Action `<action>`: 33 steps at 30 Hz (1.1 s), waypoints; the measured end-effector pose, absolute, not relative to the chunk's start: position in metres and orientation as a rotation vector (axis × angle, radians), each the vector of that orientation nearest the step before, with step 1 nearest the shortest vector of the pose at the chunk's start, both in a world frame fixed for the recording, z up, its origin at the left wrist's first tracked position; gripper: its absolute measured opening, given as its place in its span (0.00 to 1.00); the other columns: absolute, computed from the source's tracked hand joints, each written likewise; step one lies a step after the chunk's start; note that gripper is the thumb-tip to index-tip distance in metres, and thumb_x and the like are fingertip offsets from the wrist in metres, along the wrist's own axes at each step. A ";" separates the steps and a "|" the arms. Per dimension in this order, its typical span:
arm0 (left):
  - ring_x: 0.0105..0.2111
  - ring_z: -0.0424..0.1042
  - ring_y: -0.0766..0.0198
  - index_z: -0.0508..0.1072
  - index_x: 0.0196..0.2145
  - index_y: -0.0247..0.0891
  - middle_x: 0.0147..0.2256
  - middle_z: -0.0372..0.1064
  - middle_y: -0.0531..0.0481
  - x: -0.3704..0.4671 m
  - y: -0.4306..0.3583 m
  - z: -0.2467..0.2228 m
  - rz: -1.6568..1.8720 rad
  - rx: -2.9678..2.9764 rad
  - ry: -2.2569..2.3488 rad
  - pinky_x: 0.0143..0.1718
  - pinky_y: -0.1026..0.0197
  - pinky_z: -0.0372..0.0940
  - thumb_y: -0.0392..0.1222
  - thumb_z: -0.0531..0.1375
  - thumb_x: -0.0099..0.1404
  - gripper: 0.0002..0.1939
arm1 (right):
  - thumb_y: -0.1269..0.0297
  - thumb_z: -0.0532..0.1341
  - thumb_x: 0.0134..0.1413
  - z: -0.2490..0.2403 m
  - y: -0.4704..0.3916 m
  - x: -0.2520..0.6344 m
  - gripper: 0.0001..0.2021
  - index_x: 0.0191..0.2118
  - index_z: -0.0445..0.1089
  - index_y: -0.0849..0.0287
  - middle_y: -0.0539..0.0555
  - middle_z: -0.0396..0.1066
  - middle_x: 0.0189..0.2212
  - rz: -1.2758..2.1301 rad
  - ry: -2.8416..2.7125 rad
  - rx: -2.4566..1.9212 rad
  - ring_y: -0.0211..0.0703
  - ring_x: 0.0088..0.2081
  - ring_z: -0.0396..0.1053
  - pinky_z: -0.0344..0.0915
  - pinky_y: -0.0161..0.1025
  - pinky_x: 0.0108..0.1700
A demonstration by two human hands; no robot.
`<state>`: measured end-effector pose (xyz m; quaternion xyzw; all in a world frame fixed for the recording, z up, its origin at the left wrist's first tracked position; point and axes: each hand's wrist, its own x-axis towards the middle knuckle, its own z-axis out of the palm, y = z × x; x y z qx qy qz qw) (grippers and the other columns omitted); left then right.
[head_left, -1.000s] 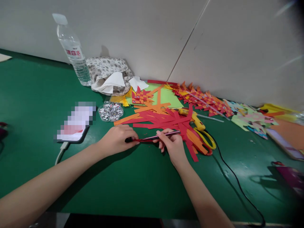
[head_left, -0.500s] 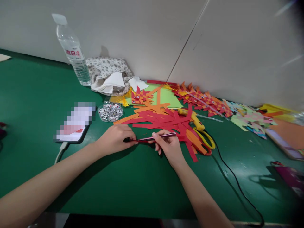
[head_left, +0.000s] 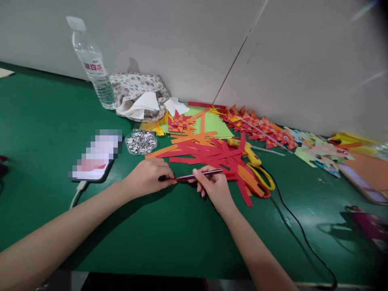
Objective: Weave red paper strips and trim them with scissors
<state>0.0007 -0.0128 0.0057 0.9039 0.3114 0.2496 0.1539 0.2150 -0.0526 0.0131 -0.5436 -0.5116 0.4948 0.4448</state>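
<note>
My left hand (head_left: 151,178) is closed, thumb and forefinger pinching a small red paper piece (head_left: 178,180) low over the green table. My right hand (head_left: 210,184) grips a slim pinkish tool (head_left: 209,172), whose pointed tip reaches the red paper beside my left fingertips. Just behind both hands lies a pile of red paper strips (head_left: 200,151) mixed with orange strips (head_left: 194,137). What my left palm covers is hidden.
At the left are a charging phone (head_left: 97,157), a water bottle (head_left: 93,66) and a cloth tissue bag (head_left: 136,87). A clear case (head_left: 141,142) holds googly eyes. A yellow glue gun (head_left: 251,154), scissors (head_left: 268,178), a black cable (head_left: 298,222) and woven paper fish (head_left: 263,129) lie right.
My right hand and the slim tool have shifted very slightly left. My left hand stays in nearly the same place, still pinching.
</note>
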 end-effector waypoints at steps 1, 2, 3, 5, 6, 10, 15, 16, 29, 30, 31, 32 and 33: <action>0.28 0.71 0.65 0.76 0.28 0.38 0.26 0.73 0.51 0.001 -0.013 0.006 0.719 2.599 0.891 0.30 0.63 0.62 0.41 0.61 0.62 0.07 | 0.52 0.64 0.49 0.014 -0.052 0.216 0.15 0.27 0.66 0.60 0.54 0.76 0.22 1.222 -1.261 -1.349 0.31 0.15 0.60 0.57 0.28 0.14; 0.28 0.71 0.65 0.76 0.28 0.37 0.26 0.73 0.51 0.001 -0.013 0.006 0.722 2.607 0.888 0.30 0.63 0.62 0.41 0.61 0.62 0.07 | 0.52 0.64 0.49 0.014 -0.052 0.217 0.15 0.26 0.65 0.60 0.53 0.75 0.22 1.216 -1.252 -1.351 0.31 0.14 0.60 0.56 0.28 0.14; 0.28 0.71 0.65 0.76 0.28 0.37 0.26 0.73 0.51 0.001 -0.012 0.007 0.721 2.614 0.886 0.29 0.63 0.62 0.41 0.61 0.62 0.07 | 0.52 0.64 0.48 0.014 -0.052 0.218 0.15 0.26 0.65 0.60 0.53 0.75 0.21 1.207 -1.242 -1.352 0.31 0.14 0.59 0.56 0.28 0.14; 0.28 0.70 0.65 0.76 0.28 0.37 0.26 0.73 0.51 0.002 -0.013 0.007 0.712 2.620 0.886 0.29 0.63 0.61 0.41 0.61 0.62 0.07 | 0.53 0.65 0.48 0.014 -0.051 0.222 0.15 0.25 0.65 0.60 0.52 0.74 0.20 1.181 -1.215 -1.355 0.30 0.14 0.59 0.56 0.27 0.14; 0.28 0.70 0.65 0.76 0.28 0.37 0.26 0.73 0.51 0.002 -0.013 0.008 0.708 2.619 0.890 0.29 0.64 0.61 0.41 0.61 0.62 0.07 | 0.54 0.65 0.47 0.014 -0.051 0.224 0.15 0.24 0.65 0.60 0.52 0.74 0.19 1.166 -1.197 -1.358 0.30 0.14 0.59 0.56 0.27 0.14; 0.28 0.70 0.65 0.76 0.28 0.38 0.27 0.73 0.51 0.001 -0.013 0.007 0.703 2.610 0.905 0.29 0.64 0.61 0.40 0.61 0.62 0.07 | 0.56 0.66 0.45 0.015 -0.050 0.232 0.13 0.23 0.66 0.60 0.50 0.71 0.16 1.135 -1.127 -1.363 0.31 0.14 0.59 0.55 0.28 0.15; 0.28 0.70 0.65 0.76 0.29 0.38 0.27 0.73 0.51 0.001 -0.013 0.007 0.694 2.600 0.906 0.29 0.64 0.61 0.41 0.60 0.63 0.07 | 0.58 0.66 0.45 0.016 -0.050 0.235 0.12 0.22 0.66 0.60 0.49 0.70 0.16 1.105 -1.127 -1.360 0.31 0.15 0.60 0.55 0.28 0.15; 0.28 0.70 0.65 0.76 0.29 0.38 0.27 0.73 0.52 0.000 -0.013 0.006 0.694 2.600 0.903 0.29 0.64 0.61 0.41 0.60 0.63 0.07 | 0.58 0.66 0.45 0.015 -0.050 0.235 0.12 0.22 0.66 0.60 0.49 0.70 0.16 1.109 -1.124 -1.355 0.31 0.15 0.59 0.55 0.28 0.15; 0.30 0.71 0.64 0.75 0.34 0.38 0.29 0.73 0.51 0.001 -0.018 0.015 0.694 2.648 0.856 0.31 0.62 0.61 0.52 0.60 0.61 0.14 | 0.57 0.67 0.45 0.014 -0.051 0.233 0.12 0.23 0.66 0.59 0.46 0.65 0.13 1.148 -1.098 -1.316 0.32 0.14 0.58 0.54 0.29 0.15; 0.30 0.71 0.63 0.75 0.35 0.38 0.29 0.73 0.51 0.002 -0.019 0.016 0.687 2.652 0.857 0.31 0.62 0.61 0.52 0.60 0.61 0.14 | 0.57 0.66 0.45 0.015 -0.051 0.233 0.12 0.23 0.67 0.59 0.46 0.64 0.12 1.149 -1.107 -1.316 0.32 0.14 0.58 0.54 0.29 0.15; 0.30 0.71 0.63 0.75 0.34 0.38 0.29 0.73 0.51 0.003 -0.019 0.016 0.677 2.658 0.858 0.31 0.62 0.61 0.51 0.59 0.62 0.13 | 0.57 0.66 0.45 0.015 -0.051 0.232 0.12 0.23 0.67 0.59 0.45 0.64 0.12 1.149 -1.116 -1.314 0.32 0.14 0.58 0.54 0.29 0.15; 0.30 0.71 0.64 0.75 0.34 0.38 0.29 0.73 0.51 0.004 -0.019 0.016 0.667 2.664 0.862 0.30 0.63 0.61 0.50 0.59 0.62 0.12 | 0.57 0.66 0.46 0.015 -0.051 0.232 0.12 0.24 0.67 0.59 0.45 0.63 0.12 1.146 -1.123 -1.311 0.32 0.14 0.58 0.55 0.29 0.16; 0.30 0.71 0.64 0.75 0.34 0.38 0.29 0.73 0.51 0.004 -0.019 0.016 0.660 2.671 0.865 0.30 0.63 0.60 0.48 0.59 0.63 0.11 | 0.57 0.66 0.46 0.015 -0.051 0.232 0.12 0.24 0.67 0.59 0.45 0.63 0.12 1.144 -1.130 -1.308 0.31 0.14 0.58 0.55 0.29 0.16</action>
